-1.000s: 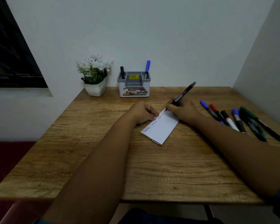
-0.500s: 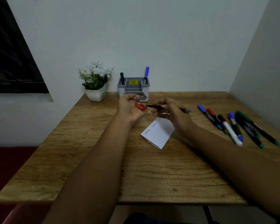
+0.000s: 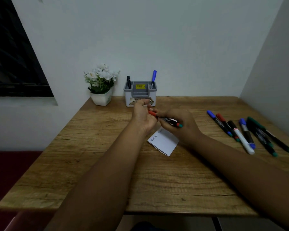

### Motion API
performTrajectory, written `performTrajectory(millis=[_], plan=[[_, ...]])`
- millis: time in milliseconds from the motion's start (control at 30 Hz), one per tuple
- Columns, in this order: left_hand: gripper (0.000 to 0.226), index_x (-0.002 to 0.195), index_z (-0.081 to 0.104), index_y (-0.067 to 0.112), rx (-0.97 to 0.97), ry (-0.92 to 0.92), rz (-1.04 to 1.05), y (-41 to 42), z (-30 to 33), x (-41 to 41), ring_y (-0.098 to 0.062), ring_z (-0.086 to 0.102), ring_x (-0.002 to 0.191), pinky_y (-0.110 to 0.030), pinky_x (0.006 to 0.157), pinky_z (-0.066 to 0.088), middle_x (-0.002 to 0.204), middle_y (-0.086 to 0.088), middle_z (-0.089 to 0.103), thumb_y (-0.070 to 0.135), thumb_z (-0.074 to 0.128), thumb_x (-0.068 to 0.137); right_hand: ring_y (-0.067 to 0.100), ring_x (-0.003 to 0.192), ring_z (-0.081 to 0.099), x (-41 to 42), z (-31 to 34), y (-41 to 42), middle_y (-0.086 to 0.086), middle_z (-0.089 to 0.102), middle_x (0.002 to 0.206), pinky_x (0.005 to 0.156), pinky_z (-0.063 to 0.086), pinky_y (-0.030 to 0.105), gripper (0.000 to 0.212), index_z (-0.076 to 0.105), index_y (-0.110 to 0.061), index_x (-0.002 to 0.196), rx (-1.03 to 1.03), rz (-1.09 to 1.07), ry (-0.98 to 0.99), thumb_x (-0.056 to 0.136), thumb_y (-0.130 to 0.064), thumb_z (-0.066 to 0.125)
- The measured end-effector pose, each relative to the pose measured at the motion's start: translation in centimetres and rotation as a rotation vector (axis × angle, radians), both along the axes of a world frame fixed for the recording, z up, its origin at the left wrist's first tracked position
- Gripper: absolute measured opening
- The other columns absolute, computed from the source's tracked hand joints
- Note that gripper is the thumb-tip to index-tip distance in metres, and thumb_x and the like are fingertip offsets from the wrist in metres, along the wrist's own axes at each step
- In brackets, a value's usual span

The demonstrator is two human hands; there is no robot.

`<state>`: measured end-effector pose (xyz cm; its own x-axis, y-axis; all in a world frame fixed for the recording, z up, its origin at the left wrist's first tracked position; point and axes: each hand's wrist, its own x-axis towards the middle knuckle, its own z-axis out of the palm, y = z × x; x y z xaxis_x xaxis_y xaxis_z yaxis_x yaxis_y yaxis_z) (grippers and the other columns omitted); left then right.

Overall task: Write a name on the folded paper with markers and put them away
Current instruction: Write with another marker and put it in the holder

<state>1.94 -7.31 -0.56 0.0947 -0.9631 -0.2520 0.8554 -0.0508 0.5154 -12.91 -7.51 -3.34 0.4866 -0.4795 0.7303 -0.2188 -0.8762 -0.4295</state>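
Observation:
A white folded paper with handwriting along its upper left edge lies on the wooden table. Above it my right hand grips a black marker with a red and green tail end. My left hand holds the marker's red cap, which meets the marker's front end. A grey and white pen holder stands at the back wall, with a black marker and a blue marker in it.
Several markers in blue, red, black, white and green lie side by side on the right of the table. A white pot of white flowers stands left of the holder. Walls close the back and right sides.
My right hand lifted the marker off the paper and turned it level. My left hand left the paper and brought the red cap to the marker's front end.

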Motion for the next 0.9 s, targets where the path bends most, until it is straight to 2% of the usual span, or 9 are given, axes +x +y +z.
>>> performTrajectory(millis=[133, 267, 333, 400, 500, 600, 733, 833, 900], plan=[[0.021, 0.070, 0.042, 0.013, -0.046, -0.004, 0.060, 0.4, 0.4, -0.6, -0.008, 0.034, 0.037, -0.021, 0.043, 0.037, 0.054, 0.004, 0.033, 0.008, 0.043, 0.091, 0.010, 0.105, 0.067, 0.5, -0.3, -0.8, 0.004, 0.072, 0.114, 0.090, 0.054, 0.028, 0.028, 0.071, -0.005, 0.113, -0.095, 0.001, 0.037, 0.086, -0.006, 0.071], [0.019, 0.074, 0.041, 0.013, -0.084, -0.034, 0.024, 0.7, 0.8, -0.4, -0.010, 0.036, 0.041, -0.022, 0.045, 0.038, 0.063, 0.001, 0.031, 0.001, 0.036, 0.088, 0.006, 0.103, 0.068, 1.0, 0.3, -1.0, 0.000, 0.072, 0.111, 0.090, 0.054, 0.024, 0.029, 0.071, -0.005, 0.112, 0.031, 0.038, -0.088, 0.083, -0.002, 0.074], [0.018, 0.073, 0.039, 0.013, -0.068, -0.154, 0.035, 0.6, 0.9, 0.4, -0.015, 0.041, 0.054, -0.029, 0.055, 0.040, 0.064, -0.003, 0.036, 0.000, 0.033, 0.085, 0.002, 0.102, 0.068, 1.4, 0.8, -0.7, -0.003, 0.072, 0.109, 0.087, 0.052, 0.019, 0.032, 0.070, -0.008, 0.115, 0.168, 0.045, -0.081, 0.083, -0.007, 0.076], [0.018, 0.075, 0.039, 0.011, -0.068, -0.204, 0.119, 0.4, 1.0, 1.6, -0.018, 0.043, 0.061, -0.030, 0.061, 0.044, 0.070, -0.008, 0.040, -0.004, 0.032, 0.083, 0.002, 0.095, 0.069, 1.3, 1.6, -0.3, -0.001, 0.073, 0.103, 0.081, 0.052, 0.017, 0.032, 0.069, -0.009, 0.117, 0.431, 0.082, -0.056, 0.085, -0.015, 0.073], [0.025, 0.076, 0.039, 0.011, -0.132, -0.227, 0.290, 0.0, 1.1, 3.2, -0.013, 0.036, 0.057, -0.024, 0.056, 0.038, 0.072, -0.006, 0.037, -0.012, 0.030, 0.082, 0.012, 0.080, 0.070, 1.7, 2.4, -0.1, 0.015, 0.073, 0.096, 0.072, 0.055, 0.022, 0.028, 0.068, -0.002, 0.112, 0.781, 0.178, -0.109, 0.094, -0.022, 0.060], [0.026, 0.076, 0.039, 0.012, -0.235, -0.381, 0.331, 0.0, 1.3, 3.3, -0.013, 0.039, 0.057, -0.025, 0.057, 0.037, 0.069, -0.003, 0.037, -0.011, 0.030, 0.083, 0.007, 0.075, 0.069, 3.3, 2.9, -0.4, 0.007, 0.073, 0.090, 0.070, 0.054, 0.024, 0.028, 0.065, -0.011, 0.121, 0.697, 0.059, 0.047, 0.094, -0.017, 0.062], [0.025, 0.093, 0.045, 0.017, -0.379, -0.438, 0.318, 0.6, 1.9, 3.7, -0.010, 0.051, 0.063, -0.023, 0.060, 0.043, 0.080, 0.000, 0.046, -0.005, 0.037, 0.085, 0.017, 0.092, 0.068, 5.5, 4.0, -0.9, 0.003, 0.071, 0.096, 0.087, 0.055, 0.038, 0.013, 0.066, -0.019, 0.106, 0.542, -0.048, 0.396, 0.094, -0.024, 0.062], [0.019, 0.105, 0.047, 0.022, -0.385, -0.444, 0.371, 0.3, 1.6, 4.9, -0.014, 0.057, 0.089, -0.027, 0.076, 0.044, 0.099, -0.001, 0.056, 0.007, 0.042, 0.094, 0.028, 0.099, 0.066, 6.7, 4.9, -2.3, 0.011, 0.069, 0.101, 0.091, 0.054, 0.045, 0.008, 0.061, -0.017, 0.100, 0.658, -0.025, 0.350, 0.095, -0.023, 0.061], [0.016, 0.111, 0.046, 0.024, -0.299, -0.604, 0.432, -0.4, 0.9, 5.5, -0.014, 0.055, 0.097, -0.028, 0.082, 0.044, 0.106, -0.001, 0.056, 0.014, 0.042, 0.099, 0.028, 0.101, 0.064, 7.3, 5.6, -4.1, 0.011, 0.066, 0.103, 0.094, 0.053, 0.047, 0.009, 0.060, -0.015, 0.101, 0.688, -0.064, 0.249, 0.095, -0.023, 0.061]])
